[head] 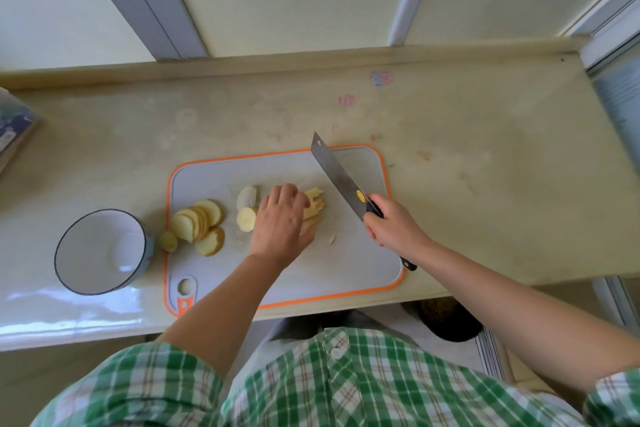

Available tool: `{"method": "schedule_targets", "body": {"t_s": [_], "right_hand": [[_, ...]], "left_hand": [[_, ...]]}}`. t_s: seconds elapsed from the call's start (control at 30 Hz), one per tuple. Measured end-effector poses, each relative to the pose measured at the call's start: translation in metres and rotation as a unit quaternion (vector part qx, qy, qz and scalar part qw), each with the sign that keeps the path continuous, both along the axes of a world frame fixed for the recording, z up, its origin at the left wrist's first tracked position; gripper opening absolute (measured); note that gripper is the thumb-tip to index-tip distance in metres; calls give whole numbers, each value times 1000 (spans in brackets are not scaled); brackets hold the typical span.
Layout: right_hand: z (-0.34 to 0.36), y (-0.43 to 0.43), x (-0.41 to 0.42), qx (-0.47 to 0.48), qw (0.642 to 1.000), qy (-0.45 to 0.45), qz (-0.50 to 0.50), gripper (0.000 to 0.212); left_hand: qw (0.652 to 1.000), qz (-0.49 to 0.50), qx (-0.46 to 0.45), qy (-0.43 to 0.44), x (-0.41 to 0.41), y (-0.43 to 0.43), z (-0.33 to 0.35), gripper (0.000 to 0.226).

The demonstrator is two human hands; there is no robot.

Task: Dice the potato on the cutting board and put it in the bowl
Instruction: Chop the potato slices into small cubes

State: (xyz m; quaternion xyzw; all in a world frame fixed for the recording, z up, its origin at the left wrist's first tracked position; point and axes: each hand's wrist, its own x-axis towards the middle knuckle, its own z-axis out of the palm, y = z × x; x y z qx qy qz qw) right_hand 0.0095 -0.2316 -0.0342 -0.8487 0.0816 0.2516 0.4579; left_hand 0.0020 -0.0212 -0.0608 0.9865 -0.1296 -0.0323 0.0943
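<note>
A grey cutting board (353, 253) with an orange rim lies on the counter. Round potato slices (199, 218) are fanned out at its left side, and two thicker potato pieces (246, 208) sit just left of my left hand. My left hand (280, 222) has its fingers curled on a stack of potato strips (315, 204), holding them down. My right hand (394, 227) grips the black handle of a cleaver (337, 177), whose blade is raised at a slant to the right of the strips. A white bowl (100, 250) stands empty to the left of the board.
A single potato end (168, 241) lies at the board's left edge next to the bowl. A patterned box (14, 128) sits at the far left of the counter. The counter's front edge runs just below the board.
</note>
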Motion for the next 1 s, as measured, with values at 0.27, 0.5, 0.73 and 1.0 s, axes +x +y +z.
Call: {"method": "schedule_targets", "body": {"t_s": [0.27, 0.5, 0.73, 1.0], "right_hand": [[-1, 3, -10, 2, 999, -7, -39, 3], [5, 3, -15, -4, 999, -10, -51, 3], [1, 22, -30, -24, 1000, -10, -4, 9], [8, 24, -20, -126, 990, -28, 56, 26]], "left_hand": [[998, -53, 17, 4, -10, -19, 0, 42], [998, -43, 42, -4, -5, -31, -1, 20], [996, 68, -23, 52, -4, 0, -9, 69], [991, 79, -75, 82, 5, -6, -9, 51]]}}
